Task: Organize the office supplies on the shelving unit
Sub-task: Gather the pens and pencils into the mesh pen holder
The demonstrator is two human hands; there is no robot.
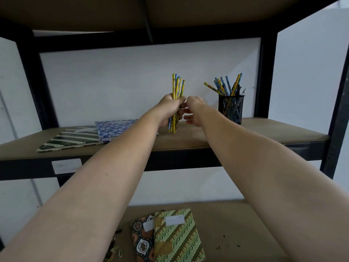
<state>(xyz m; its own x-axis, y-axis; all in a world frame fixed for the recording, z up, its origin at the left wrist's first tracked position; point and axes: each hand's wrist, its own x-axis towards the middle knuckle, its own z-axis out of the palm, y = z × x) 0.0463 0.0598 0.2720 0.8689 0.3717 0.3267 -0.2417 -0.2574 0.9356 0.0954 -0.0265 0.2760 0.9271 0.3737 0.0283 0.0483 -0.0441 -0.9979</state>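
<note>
My left hand (pixel 170 108) grips a bundle of yellow and blue pencils (pixel 177 85) upright, their lower ends resting on the middle shelf (pixel 264 131). Just right of the bundle is my right hand (pixel 193 110), fingers loosely curled, its fingertips close to or touching the pencils. A black mesh pencil cup (pixel 231 108) stands further right on the same shelf, with several more pencils and pens sticking out of it.
A blue patterned notebook (pixel 115 129) and a green striped folder (pixel 69 139) lie on the left of the middle shelf. On the lower shelf lie a green patterned notebook (pixel 179 237), a dark patterned one (pixel 141 241) and loose paper clips (pixel 115 250). Black posts frame the unit.
</note>
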